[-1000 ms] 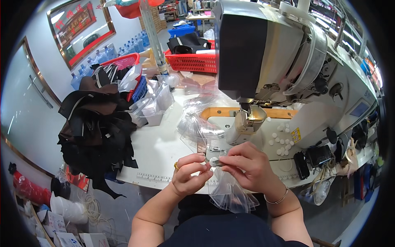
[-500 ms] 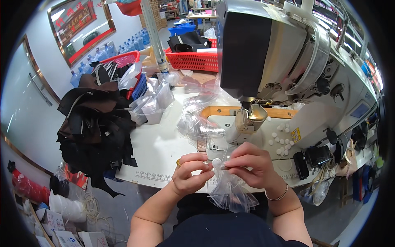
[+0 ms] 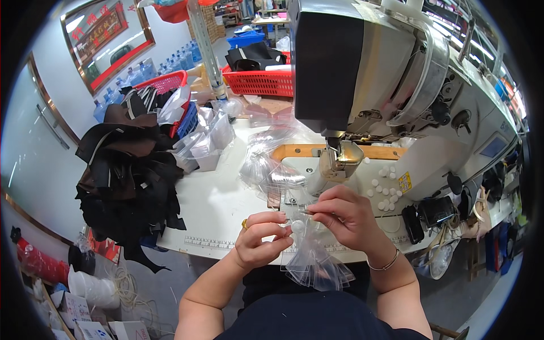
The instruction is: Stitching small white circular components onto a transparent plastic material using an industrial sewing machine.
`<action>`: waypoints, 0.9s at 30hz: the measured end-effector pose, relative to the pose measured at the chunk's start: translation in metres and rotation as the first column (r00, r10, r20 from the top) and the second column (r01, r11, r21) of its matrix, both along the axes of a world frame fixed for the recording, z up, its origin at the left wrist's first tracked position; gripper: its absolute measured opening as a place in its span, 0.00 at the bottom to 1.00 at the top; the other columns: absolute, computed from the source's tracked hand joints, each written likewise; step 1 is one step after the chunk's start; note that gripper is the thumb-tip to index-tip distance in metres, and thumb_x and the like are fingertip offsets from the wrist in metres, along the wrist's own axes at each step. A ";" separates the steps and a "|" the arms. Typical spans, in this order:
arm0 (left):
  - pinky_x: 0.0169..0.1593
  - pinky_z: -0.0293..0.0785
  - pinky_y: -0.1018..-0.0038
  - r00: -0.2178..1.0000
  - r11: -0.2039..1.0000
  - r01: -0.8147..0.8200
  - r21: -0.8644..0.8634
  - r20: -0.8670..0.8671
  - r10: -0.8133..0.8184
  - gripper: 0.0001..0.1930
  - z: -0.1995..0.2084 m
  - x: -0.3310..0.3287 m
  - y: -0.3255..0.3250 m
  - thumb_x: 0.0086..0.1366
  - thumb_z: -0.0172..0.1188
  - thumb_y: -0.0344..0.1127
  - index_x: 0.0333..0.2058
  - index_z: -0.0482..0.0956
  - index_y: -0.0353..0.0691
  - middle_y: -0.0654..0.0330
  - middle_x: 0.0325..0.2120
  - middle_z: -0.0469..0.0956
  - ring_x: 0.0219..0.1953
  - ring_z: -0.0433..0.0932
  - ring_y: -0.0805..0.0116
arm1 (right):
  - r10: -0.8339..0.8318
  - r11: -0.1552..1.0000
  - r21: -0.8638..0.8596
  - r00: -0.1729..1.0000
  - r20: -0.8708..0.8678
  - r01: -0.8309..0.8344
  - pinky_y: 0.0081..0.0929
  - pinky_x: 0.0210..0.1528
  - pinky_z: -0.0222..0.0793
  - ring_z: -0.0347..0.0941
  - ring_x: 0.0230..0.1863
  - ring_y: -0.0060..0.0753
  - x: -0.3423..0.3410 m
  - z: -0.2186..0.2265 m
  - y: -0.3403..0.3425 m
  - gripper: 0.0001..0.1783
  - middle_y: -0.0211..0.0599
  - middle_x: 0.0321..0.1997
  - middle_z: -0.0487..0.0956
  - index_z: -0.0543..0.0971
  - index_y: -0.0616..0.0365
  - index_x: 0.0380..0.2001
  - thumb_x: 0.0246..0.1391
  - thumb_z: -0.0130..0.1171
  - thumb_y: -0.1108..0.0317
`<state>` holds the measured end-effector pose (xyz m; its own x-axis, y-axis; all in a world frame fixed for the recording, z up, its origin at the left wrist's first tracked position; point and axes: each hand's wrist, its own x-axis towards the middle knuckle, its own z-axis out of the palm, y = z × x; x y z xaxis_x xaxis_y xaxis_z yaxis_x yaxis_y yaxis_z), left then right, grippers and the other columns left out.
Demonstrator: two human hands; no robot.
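Observation:
Near the table's front edge, my left hand [image 3: 263, 238] pinches a small white round disc [image 3: 297, 226] at the top of some clear plastic pieces [image 3: 317, 265]. These pieces fan out below, over the edge toward my lap. My right hand [image 3: 345, 214] is closed in a pinch just above and right of the disc. Whatever lies at its fingertips is too small to make out. Beyond my hands stands a sewing machine [image 3: 334, 62], its needle area [image 3: 339, 156] over a raised post. More clear plastic pieces [image 3: 263, 170] lie heaped left of the post.
Several loose white discs [image 3: 390, 195] lie right of the post. A heap of black and brown strips [image 3: 130, 181] hangs over the table's left side. Red baskets [image 3: 260, 82] stand behind. A black case [image 3: 413, 224] sits at the right edge.
My right fingers have moved off the disc, a little up and away. The left hand keeps its pinch beside the disc. The whole view has shifted slightly.

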<state>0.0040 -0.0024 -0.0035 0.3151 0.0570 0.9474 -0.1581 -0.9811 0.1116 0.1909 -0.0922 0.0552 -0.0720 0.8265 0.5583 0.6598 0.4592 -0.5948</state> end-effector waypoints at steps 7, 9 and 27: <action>0.37 0.74 0.75 1.000 1.000 0.015 -0.015 -0.002 -0.015 0.11 0.002 -0.001 0.003 0.42 0.65 0.17 0.23 0.77 0.41 0.63 0.29 0.70 0.39 0.74 0.62 | 0.095 0.989 0.104 0.990 0.108 -0.106 0.25 0.30 0.67 0.70 0.29 0.32 0.000 0.001 0.003 0.12 0.31 0.30 0.73 0.79 0.54 0.32 0.39 0.65 0.70; 0.37 0.74 0.75 0.999 0.999 0.037 -0.020 -0.010 -0.037 0.11 0.004 -0.002 0.004 0.42 0.65 0.18 0.22 0.77 0.41 0.62 0.29 0.70 0.39 0.74 0.62 | 0.116 0.987 0.096 0.988 0.101 -0.126 0.25 0.30 0.67 0.70 0.29 0.32 0.003 0.002 0.005 0.12 0.31 0.30 0.73 0.79 0.53 0.32 0.39 0.65 0.70; 0.39 0.74 0.71 0.942 0.887 0.307 -0.346 -0.021 -0.334 0.10 0.002 -0.003 0.014 0.44 0.64 0.17 0.20 0.74 0.40 0.61 0.29 0.71 0.39 0.74 0.61 | 0.202 0.979 -0.036 0.979 0.008 -0.201 0.27 0.31 0.67 0.70 0.30 0.33 0.011 0.006 0.004 0.10 0.34 0.31 0.73 0.79 0.55 0.31 0.41 0.65 0.70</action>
<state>0.0007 0.0112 -0.0015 0.4413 0.2481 0.8624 -0.4349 -0.7815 0.4474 0.2015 -0.0883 0.0616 -0.2451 0.8136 0.5273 0.5628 0.5623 -0.6059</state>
